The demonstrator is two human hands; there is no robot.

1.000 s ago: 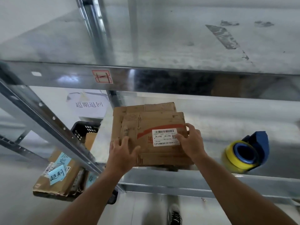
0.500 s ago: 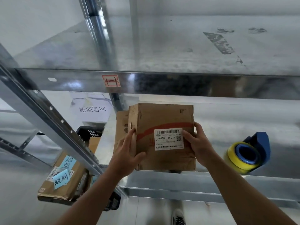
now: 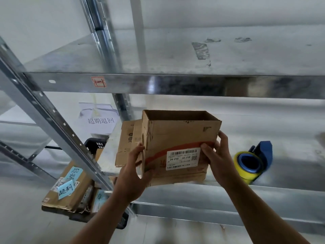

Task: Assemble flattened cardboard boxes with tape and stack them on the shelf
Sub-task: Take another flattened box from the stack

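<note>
**Q:** What lies nearest the viewer?
**A:** Two bare forearms. The left hand (image 3: 133, 173) grips the left upright edge of the cardboard box (image 3: 179, 134), with its fingers curled round the corner. The right hand (image 3: 218, 161) grips the right edge, thumb on the front panel beside the white barcode label (image 3: 182, 158).

**Q:** Where is the box, and in what form?
**A:** It is held between both hands over the front rim of the lower shelf (image 3: 263, 191). It forms a rectangular sleeve with its top open. Whether the bottom flaps are folded shut cannot be told.

**Q:** What lies beyond it?
**A:** Just behind and to the left, flattened boxes (image 3: 126, 143) lie on the same shelf. To the right, apart from the box, rests a yellow tape roll in a blue dispenser (image 3: 251, 162). Lower left, labelled parcels (image 3: 70, 187) sit by a black crate (image 3: 95, 145). Farthest are the upper shelf (image 3: 158, 83) and a paper sign (image 3: 100, 118).

**Q:** Which step is in hand?
**A:** Probably squaring up the box, before any taping.

**Q:** What does the next move call for?
**A:** Likely folding the bottom flaps flush and pinning them with one hand. The right hand, nearer the tape, would then be free to reach for it.
</note>
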